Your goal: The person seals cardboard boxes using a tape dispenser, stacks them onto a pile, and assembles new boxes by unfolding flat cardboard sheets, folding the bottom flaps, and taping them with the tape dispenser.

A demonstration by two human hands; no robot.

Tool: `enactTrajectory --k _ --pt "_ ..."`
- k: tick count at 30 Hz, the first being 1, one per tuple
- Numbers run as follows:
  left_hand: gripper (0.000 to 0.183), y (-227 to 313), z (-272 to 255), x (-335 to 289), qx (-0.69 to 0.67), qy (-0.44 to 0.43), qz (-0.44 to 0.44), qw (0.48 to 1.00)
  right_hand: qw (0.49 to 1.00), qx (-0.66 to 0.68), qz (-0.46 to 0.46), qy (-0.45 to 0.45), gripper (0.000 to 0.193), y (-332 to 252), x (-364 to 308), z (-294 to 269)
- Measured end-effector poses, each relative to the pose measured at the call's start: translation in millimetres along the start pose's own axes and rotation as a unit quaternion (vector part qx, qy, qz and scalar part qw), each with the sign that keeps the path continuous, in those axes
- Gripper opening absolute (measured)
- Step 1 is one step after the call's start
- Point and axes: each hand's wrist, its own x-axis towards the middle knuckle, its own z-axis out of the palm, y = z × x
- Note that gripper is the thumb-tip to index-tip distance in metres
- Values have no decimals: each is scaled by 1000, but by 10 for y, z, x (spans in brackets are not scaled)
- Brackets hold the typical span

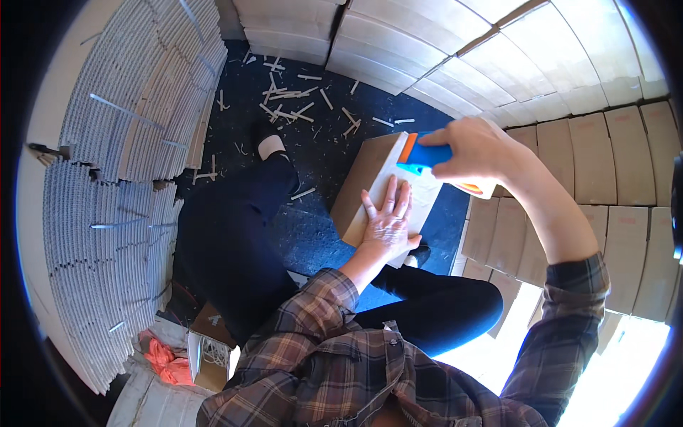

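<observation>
A cardboard carton (353, 186) stands tilted between my legs, its pale top face toward me. My left hand (389, 224) lies flat on that face with the fingers spread. In my right hand (475, 148) is a blue and orange tape dispenser (432, 155), gripped from above. Its orange front end touches or sits just over the far edge of the carton's top. The tape roll shows partly below my right hand; the strip of tape itself I cannot make out in the glare.
Strapped stacks of flattened cardboard (131, 107) rise on the left. Closed cartons (398, 39) are piled at the back, more cartons (590, 160) at the right. Cardboard strips (288, 92) litter the dark floor (324, 146). An open box (213, 373) and red plastic bag (168, 361) sit lower left.
</observation>
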Motion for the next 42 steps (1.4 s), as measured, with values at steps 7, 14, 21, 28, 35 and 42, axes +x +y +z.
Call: enactTrajectory --k 7,14,21,28,35,42 --pt "105 50 -69 3 50 -16 -20 998 980 70 -71 169 49 678 -930 497" --pt "107 149 -123 38 90 -24 -40 995 961 143 -55 228 52 1196 -1488 1160" --pt "108 181 -91 15 114 6 -38 993 934 205 -52 288 56 1550 -1662 1821" --pt "111 199 -56 35 124 2 -43 991 936 199 -29 288 57 1757 -1403 2368" --pt "111 200 -55 32 132 -6 -43 990 938 214 -26 272 56 1795 -845 2941" --pt "111 195 -55 53 135 -18 -38 990 929 259 -34 263 59 1644 -252 3118"
